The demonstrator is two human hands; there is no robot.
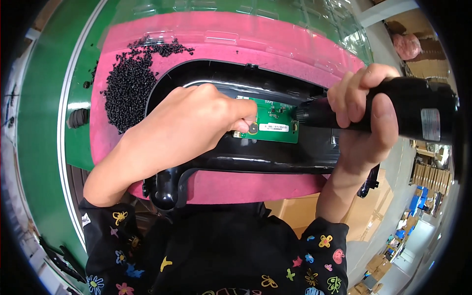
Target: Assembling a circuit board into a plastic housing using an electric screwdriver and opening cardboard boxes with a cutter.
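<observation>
A green circuit board [278, 129] with a white label lies inside a long, curved black plastic housing [246, 164]. My left hand [196, 115] is closed in a pinch at the board's left end, beside a round mounting hole. Whatever its fingertips hold, if anything, is hidden. In my right hand [361, 105] is a black electric screwdriver [413, 108], lying nearly level. Its ribbed nose [306, 114] points left at the board's right edge; the bit's tip is too small to make out.
Many small black screws [130, 88] are heaped on the pink mat [236, 189] left of the housing. A clear plastic tray [246, 37] lies along the far side. On the green table sits a dark coiled item [77, 118]. Cardboard [366, 211] shows at lower right.
</observation>
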